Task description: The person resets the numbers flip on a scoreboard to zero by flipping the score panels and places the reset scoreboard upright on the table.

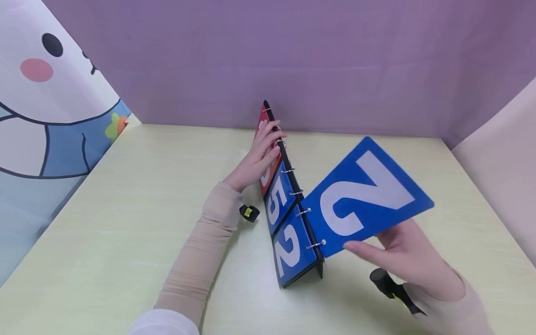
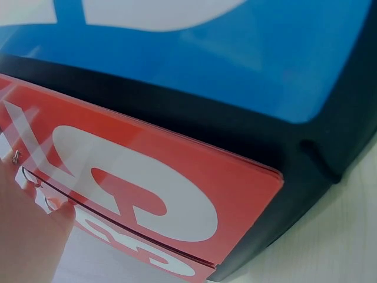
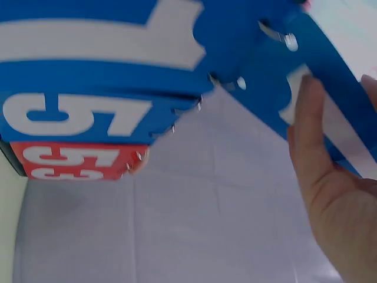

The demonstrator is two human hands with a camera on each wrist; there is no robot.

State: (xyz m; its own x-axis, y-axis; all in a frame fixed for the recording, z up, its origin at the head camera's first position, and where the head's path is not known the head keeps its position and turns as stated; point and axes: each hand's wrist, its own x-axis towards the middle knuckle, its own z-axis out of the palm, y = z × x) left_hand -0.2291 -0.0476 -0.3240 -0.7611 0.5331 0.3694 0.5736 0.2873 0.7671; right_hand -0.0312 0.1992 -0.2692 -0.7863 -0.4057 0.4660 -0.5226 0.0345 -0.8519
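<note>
A tabletop flip scoreboard [image 1: 295, 218] with ringed number cards stands tent-like on the table. My left hand [image 1: 260, 156] grips its far part by the top edge, thumb on the red card [image 2: 141, 177] side and fingertips reaching over the black spine. At the near end, my right hand [image 1: 402, 256] pinches a blue number card [image 1: 372, 195] bearing a white 2, swung over to the right on its rings. The thumb lies along its lower edge; the other fingers are hidden behind it. Blue cards with 5 [image 1: 277, 200] and 2 [image 1: 289, 249] face left on the board.
The pale wooden table [image 1: 104, 223] runs back to a purple cloth wall [image 1: 293, 60]. A cartoon-printed cloth [image 1: 46, 144] hangs at the left, and a pale panel [image 1: 506, 163] rises on the right. Black wrist devices [image 1: 249, 213] show at both wrists.
</note>
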